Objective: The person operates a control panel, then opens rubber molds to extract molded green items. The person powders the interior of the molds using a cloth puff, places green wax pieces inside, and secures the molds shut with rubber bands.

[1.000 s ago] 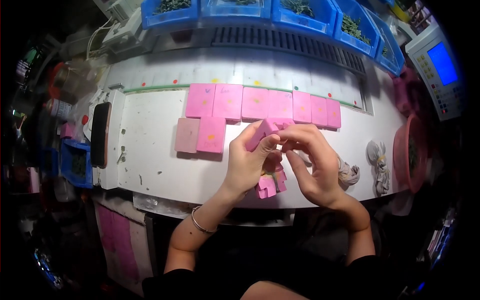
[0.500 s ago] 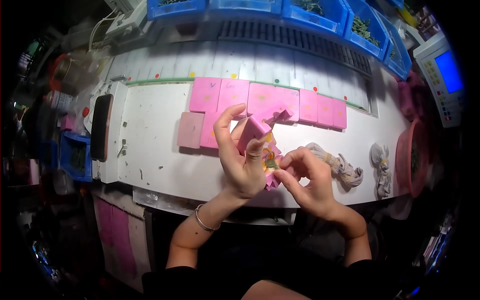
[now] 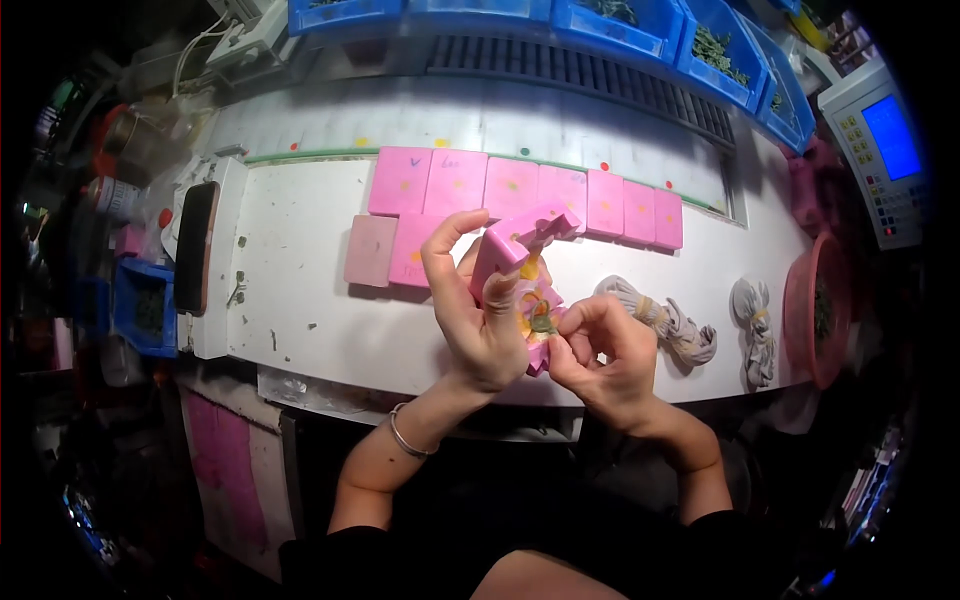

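My left hand (image 3: 478, 325) holds a pink mold (image 3: 503, 252), its pieces spread apart and yellow patches showing on the inner faces. A small greenish piece (image 3: 542, 322) lies at the mold's lower part. At that piece, the thumb and forefinger of my right hand (image 3: 605, 350) are pinched together; whether they grip it is too small to tell. Behind my hands, pink blocks (image 3: 457, 183) stand in a row, with a paler block (image 3: 369, 250) and another pink one in front at the left.
Two knotted cloth bundles (image 3: 683, 335) (image 3: 757, 330) and a red basin (image 3: 818, 310) are at the right. A phone (image 3: 197, 248) lies left. Blue bins (image 3: 622, 38) line the back, near a device with a blue screen (image 3: 891, 137). Small scraps dot the white table (image 3: 300, 215).
The mold, closer together a second ago, has been opened out in my left hand. My right hand has moved down from its top to the greenish piece. The view has shifted slightly.
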